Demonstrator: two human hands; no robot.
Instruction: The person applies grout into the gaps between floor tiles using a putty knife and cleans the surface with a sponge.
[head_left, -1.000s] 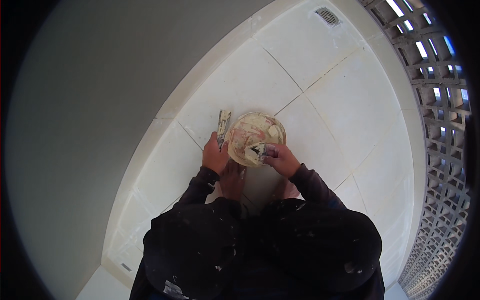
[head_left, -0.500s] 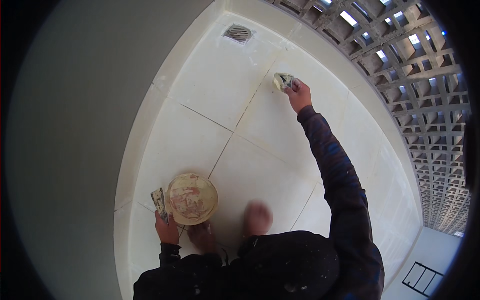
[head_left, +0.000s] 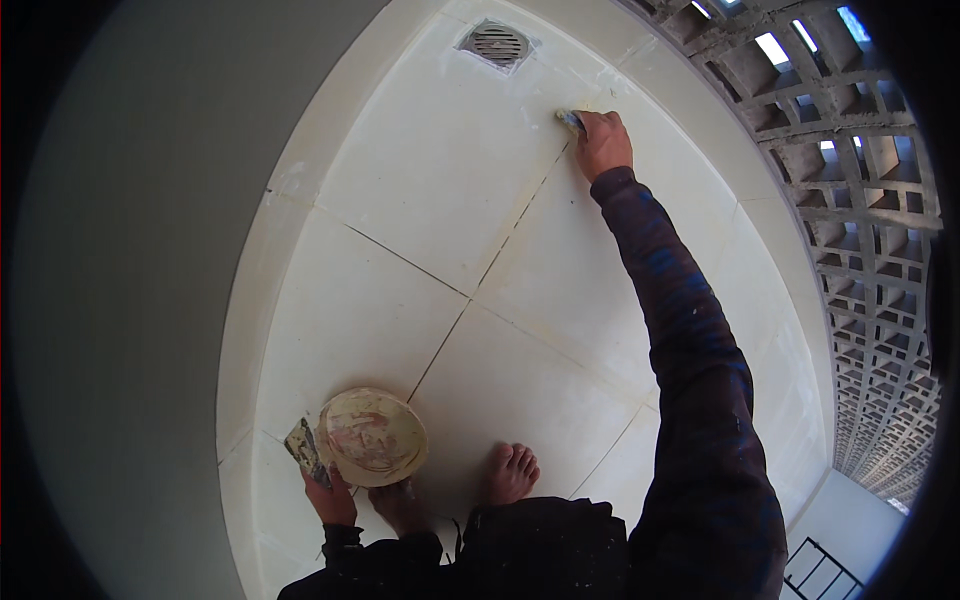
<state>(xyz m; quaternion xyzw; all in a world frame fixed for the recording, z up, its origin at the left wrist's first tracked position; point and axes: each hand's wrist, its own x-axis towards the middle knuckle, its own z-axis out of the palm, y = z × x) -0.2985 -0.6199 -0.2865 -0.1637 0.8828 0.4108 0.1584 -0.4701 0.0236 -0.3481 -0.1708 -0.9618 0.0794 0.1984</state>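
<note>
Reaching out to the upper middle, my right hand grips a small putty scraper, its blade at a grout line below the drain. At the lower left, my left hand is closed on a wider putty knife coated with cream filler. That hand and knife are beside a round tub smeared with cream and pinkish residue; whether the fingers also touch the tub I cannot tell. My bare feet are on the white tiles, one partly behind the tub.
A square floor drain is at the far end. A plain wall rises at the left beyond a tiled skirting. A concrete lattice wall runs along the right. A black metal frame shows at the bottom right.
My right hand left the tub with the scraper, reached forward and is now higher at the grout line near the drain. The view has shifted, so the tub appears lower left.
</note>
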